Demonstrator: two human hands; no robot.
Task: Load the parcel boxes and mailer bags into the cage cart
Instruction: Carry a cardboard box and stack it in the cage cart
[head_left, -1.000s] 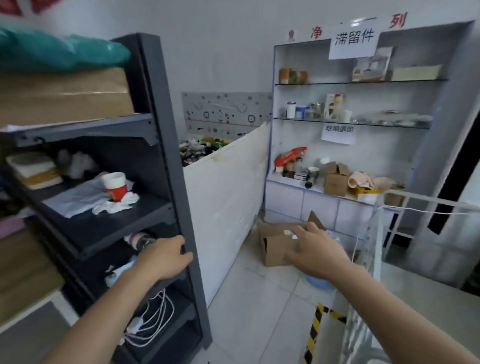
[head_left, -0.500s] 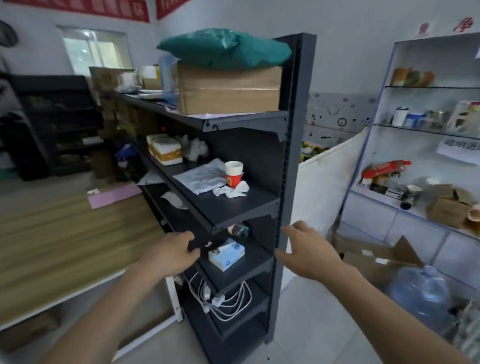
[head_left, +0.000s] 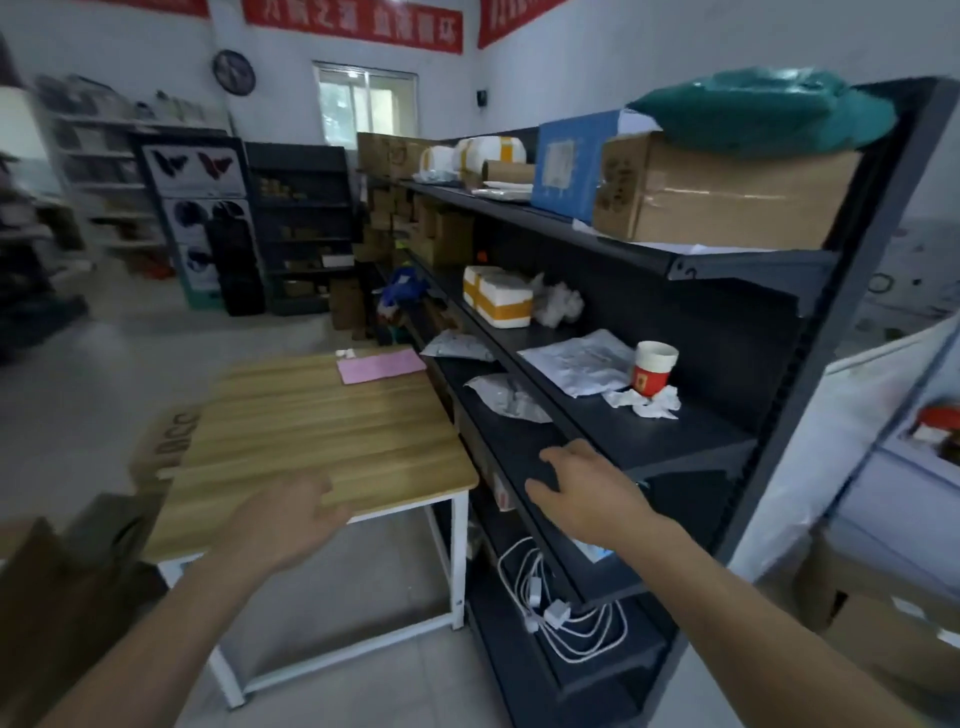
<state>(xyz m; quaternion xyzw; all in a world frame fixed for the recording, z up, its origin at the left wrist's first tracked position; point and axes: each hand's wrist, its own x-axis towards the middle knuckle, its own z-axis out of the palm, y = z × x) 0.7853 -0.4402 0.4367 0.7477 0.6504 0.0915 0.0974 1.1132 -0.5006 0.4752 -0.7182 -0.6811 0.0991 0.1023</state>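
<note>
The left hand (head_left: 291, 519) and right hand (head_left: 587, 493) are loose and empty. Boxes (head_left: 727, 192) and mailer bags (head_left: 506, 397) lie on the shelf (head_left: 691, 431); much seemingly remains, and the cart is out of view.

Dark shelf (head_left: 675, 441) — paper cup (head_left: 653, 367), mailer bags (head_left: 579, 362), foam boxes (head_left: 501, 299).
</note>
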